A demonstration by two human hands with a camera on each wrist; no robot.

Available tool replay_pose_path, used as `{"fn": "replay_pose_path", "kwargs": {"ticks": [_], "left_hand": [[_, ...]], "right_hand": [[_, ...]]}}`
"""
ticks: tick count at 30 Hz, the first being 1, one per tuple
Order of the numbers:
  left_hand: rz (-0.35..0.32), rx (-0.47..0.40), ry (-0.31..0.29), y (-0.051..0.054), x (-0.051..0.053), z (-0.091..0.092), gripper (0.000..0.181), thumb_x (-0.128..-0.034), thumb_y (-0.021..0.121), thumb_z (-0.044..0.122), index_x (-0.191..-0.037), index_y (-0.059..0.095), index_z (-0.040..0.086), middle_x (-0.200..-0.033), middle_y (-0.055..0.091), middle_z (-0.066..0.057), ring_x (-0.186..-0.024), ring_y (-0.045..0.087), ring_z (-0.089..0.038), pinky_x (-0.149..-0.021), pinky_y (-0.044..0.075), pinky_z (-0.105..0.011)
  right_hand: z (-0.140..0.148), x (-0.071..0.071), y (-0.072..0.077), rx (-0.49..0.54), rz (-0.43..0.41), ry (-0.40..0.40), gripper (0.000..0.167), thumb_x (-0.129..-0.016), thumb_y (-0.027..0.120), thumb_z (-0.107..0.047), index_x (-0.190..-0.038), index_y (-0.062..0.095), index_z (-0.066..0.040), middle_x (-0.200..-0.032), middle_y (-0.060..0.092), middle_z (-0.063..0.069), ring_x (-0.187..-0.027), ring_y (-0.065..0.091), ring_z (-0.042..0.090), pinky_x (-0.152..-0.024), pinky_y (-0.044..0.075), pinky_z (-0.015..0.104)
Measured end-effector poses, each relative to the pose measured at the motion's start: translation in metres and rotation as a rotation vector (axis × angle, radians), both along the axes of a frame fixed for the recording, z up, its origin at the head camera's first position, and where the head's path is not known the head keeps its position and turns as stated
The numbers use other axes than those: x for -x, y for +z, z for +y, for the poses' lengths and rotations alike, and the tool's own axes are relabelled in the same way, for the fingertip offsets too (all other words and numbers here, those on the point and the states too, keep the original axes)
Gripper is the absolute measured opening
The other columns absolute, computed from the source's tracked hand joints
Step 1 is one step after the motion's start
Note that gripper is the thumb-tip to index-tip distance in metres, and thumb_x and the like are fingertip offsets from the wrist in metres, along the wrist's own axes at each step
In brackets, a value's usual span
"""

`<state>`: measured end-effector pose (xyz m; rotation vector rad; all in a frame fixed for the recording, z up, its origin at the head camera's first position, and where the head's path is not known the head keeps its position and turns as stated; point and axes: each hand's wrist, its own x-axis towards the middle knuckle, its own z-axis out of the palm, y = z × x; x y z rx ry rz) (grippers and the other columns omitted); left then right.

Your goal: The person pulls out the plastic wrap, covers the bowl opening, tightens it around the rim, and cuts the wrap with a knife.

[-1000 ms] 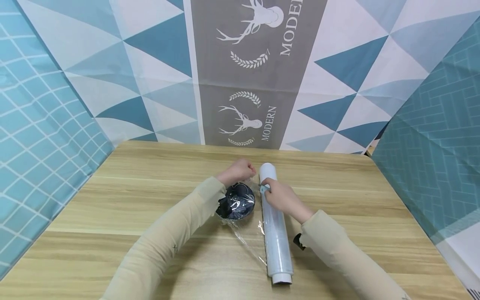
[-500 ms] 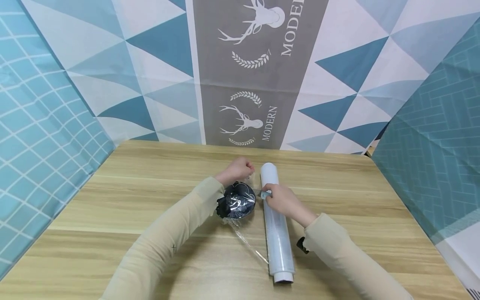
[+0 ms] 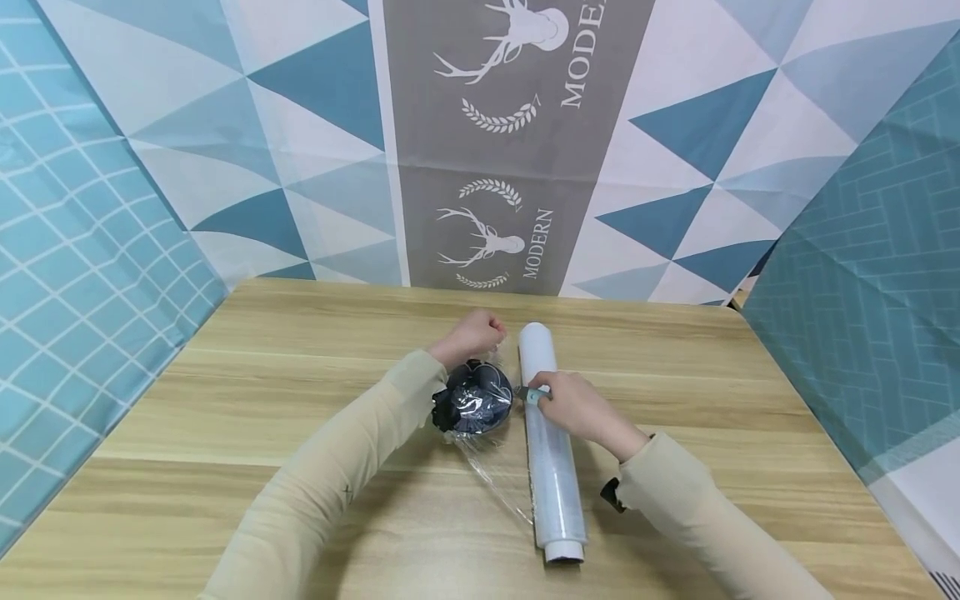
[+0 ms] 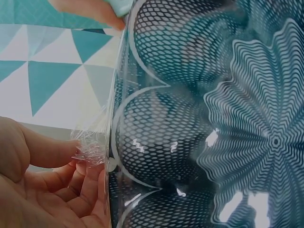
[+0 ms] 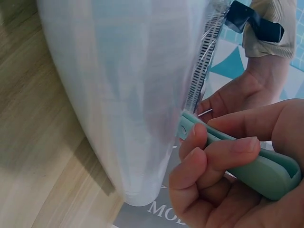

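While your left hand [image 3: 472, 334] pinches bunched clear film [image 4: 89, 148] | your right hand [image 3: 587, 407] grips slim mint-green cutter [image 5: 266, 175], pointing frame-left toward round black-patterned dish [image 3: 480, 402] | white cylindrical roll [image 3: 555, 479] lies top-to-bottom, right of centre

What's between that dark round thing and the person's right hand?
The head view shows the pale green cutter, held by the right hand, seen over the clear film roll.

Beyond the wood-grain table [image 3: 225, 400] I saw a triangle-patterned backdrop [image 3: 495, 167] with a grey deer panel [image 3: 502, 142] at twelve o'clock, blue gridded cloth [image 3: 82, 242] at ten, teal herringbone cloth [image 3: 870, 267] at two.
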<state>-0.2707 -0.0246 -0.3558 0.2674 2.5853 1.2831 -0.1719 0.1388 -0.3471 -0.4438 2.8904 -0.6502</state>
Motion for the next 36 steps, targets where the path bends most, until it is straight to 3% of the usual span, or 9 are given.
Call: {"fn": "replay_pose_path", "kwargs": {"ticks": [9,15,19,24,28,32,36], "left_hand": [[0.003,0.005,-0.010,0.001,-0.001,-0.001,0.009,-0.0834,0.050,0.003,-0.088,0.058,0.000,-0.079,0.051,-0.003,-0.067,0.047,-0.012,-0.055,0.040,-0.018],[-0.047,0.003,-0.042,0.000,-0.001,-0.001,0.009,-0.0807,0.048,0.000,-0.075,0.051,0.006,-0.067,0.044,0.000,-0.056,0.040,-0.009,-0.049,0.034,-0.018],[-0.040,0.021,-0.081,0.000,-0.002,0.000,0.007,-0.0812,0.049,0.000,-0.080,0.056,0.002,-0.064,0.043,0.001,-0.053,0.039,-0.008,-0.047,0.033,-0.018],[-0.024,0.060,-0.204,0.001,-0.002,0.002,0.030,-0.0785,0.049,-0.001,-0.106,0.062,0.002,-0.082,0.055,-0.004,-0.055,0.040,-0.009,-0.049,0.034,-0.018],[-0.028,0.092,-0.321,0.004,-0.004,0.005,0.034,-0.0826,0.053,0.003,-0.116,0.060,0.006,-0.102,0.060,-0.010,-0.057,0.041,-0.009,-0.053,0.035,-0.017],[-0.021,0.111,-0.370,0.005,-0.005,0.006,0.032,-0.0846,0.055,0.004,-0.117,0.060,0.005,-0.117,0.060,-0.010,-0.077,0.052,-0.012,-0.061,0.042,-0.016],[0.010,0.147,-0.407,0.005,-0.005,0.007,0.036,-0.0832,0.050,-0.002,-0.116,0.061,0.005,-0.115,0.062,-0.009,-0.099,0.056,-0.019,-0.076,0.046,-0.021]], "right_hand": [[0.001,-0.012,0.005,0.008,-0.048,-0.021,0.029,-0.083,0.051,-0.006,-0.110,0.061,-0.002,-0.074,0.057,0.008,-0.048,0.039,0.012,-0.042,0.035,0.024],[0.002,-0.022,0.006,0.000,-0.044,-0.015,0.027,-0.082,0.051,-0.006,-0.107,0.062,-0.004,-0.064,0.050,0.002,-0.047,0.037,0.011,-0.041,0.032,0.022],[0.002,-0.026,0.006,-0.002,-0.024,-0.007,0.026,-0.081,0.052,-0.005,-0.105,0.062,-0.004,-0.063,0.049,0.001,-0.046,0.036,0.010,-0.041,0.031,0.022],[0.000,-0.025,0.005,-0.007,-0.001,0.001,0.026,-0.083,0.051,-0.007,-0.107,0.061,-0.004,-0.070,0.055,0.005,-0.052,0.043,0.013,-0.046,0.036,0.025],[-0.005,-0.023,0.005,-0.009,0.007,0.004,0.026,-0.083,0.052,-0.007,-0.107,0.061,-0.004,-0.082,0.061,0.008,-0.062,0.050,0.016,-0.051,0.041,0.026],[-0.010,-0.021,0.003,-0.019,0.018,0.008,0.025,-0.083,0.052,-0.008,-0.105,0.061,-0.005,-0.085,0.063,0.009,-0.066,0.053,0.018,-0.053,0.043,0.028],[-0.012,-0.019,0.000,-0.018,0.023,0.003,0.022,-0.082,0.052,-0.008,-0.102,0.061,-0.005,-0.081,0.061,0.008,-0.065,0.053,0.018,-0.053,0.044,0.029]]}}
